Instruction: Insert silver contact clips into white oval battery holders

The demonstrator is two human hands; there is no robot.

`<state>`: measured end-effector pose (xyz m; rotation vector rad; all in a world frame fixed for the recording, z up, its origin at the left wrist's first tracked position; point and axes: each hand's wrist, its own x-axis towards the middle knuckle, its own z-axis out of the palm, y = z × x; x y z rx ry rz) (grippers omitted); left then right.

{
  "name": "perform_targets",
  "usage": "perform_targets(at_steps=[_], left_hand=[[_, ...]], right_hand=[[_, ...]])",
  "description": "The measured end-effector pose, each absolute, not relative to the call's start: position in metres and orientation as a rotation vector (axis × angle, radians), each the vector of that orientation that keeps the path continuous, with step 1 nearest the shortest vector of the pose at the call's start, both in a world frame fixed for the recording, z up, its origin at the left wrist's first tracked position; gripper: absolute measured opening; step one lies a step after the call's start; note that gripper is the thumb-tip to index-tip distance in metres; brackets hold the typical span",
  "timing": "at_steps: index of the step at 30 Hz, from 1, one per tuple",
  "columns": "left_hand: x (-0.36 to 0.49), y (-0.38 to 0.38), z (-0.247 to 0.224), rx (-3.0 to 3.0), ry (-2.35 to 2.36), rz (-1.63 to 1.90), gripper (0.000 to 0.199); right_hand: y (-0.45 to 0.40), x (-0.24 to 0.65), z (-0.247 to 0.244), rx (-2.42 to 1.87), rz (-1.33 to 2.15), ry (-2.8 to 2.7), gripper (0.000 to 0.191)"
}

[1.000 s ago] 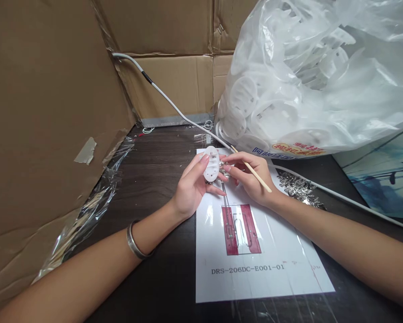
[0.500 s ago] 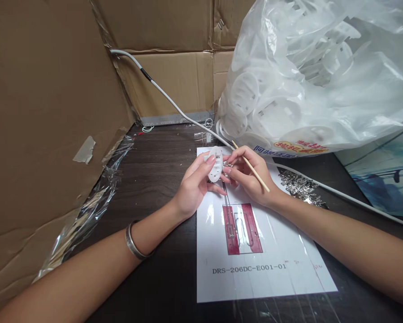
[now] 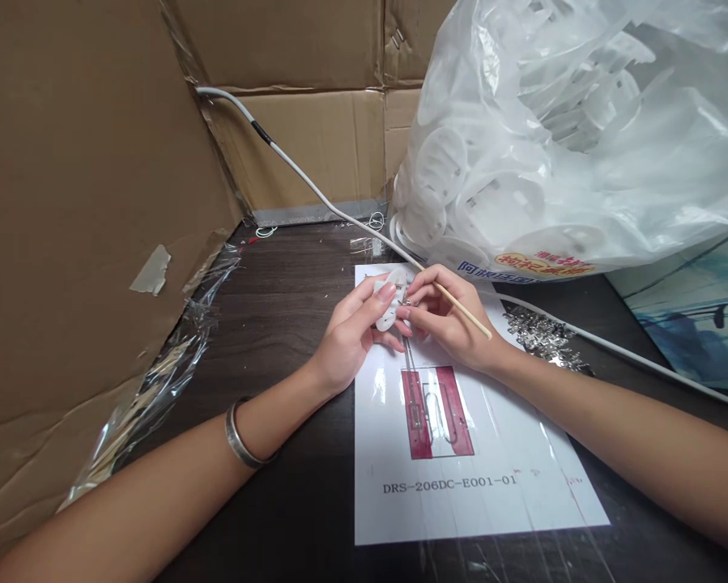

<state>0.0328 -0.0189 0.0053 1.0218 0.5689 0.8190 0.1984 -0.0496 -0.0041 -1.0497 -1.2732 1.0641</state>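
Handwork is centring on a white disc [image 3: 393, 306], which is sitting tilted above the far part of a printed sheet [image 3: 497, 429]. The left hand [image 3: 352, 334] is pinching it, thumb across its face. The right hand [image 3: 452, 314] is holding a wooden stick [image 3: 468, 314] slantwise, its thumb and forefinger standing close together at the disc's right edge; a small metal part [image 3: 406, 302] is glinting there, though I cannot tell whether the fingertips are gripping it. The step in hand appears to be working that part against the disc, so the next move is calling for a steady left pinch and fine fingertip control. Loose metal pieces [image 3: 542, 336] are lying farther right, near a bag [image 3: 509, 162] of discs.
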Motion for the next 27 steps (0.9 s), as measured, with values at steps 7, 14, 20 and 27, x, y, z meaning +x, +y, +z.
perform_targets(at_steps=[7, 14, 20, 27], left_hand=[[0.0344, -0.0187, 0.0074, 0.988, 0.579, 0.851, 0.053], [0.0332, -0.0189, 0.0071, 0.997, 0.583, 0.87, 0.055], [0.0331, -0.018, 0.0078, 0.975, 0.593, 0.866, 0.059], [0.0352, -0.0187, 0.0102, 0.967, 0.62, 0.869, 0.067]], right_hand=[[-0.0504, 0.1974, -0.005, -1.078, 1.006, -1.255, 0.013], [-0.0503, 0.1964, -0.0035, -1.098, 0.997, -1.21, 0.021], [-0.0511, 0.1964, -0.0033, -1.108, 0.934, -1.255, 0.015], [-0.0528, 0.1961, -0.0055, -1.09, 0.824, -1.3, 0.006]])
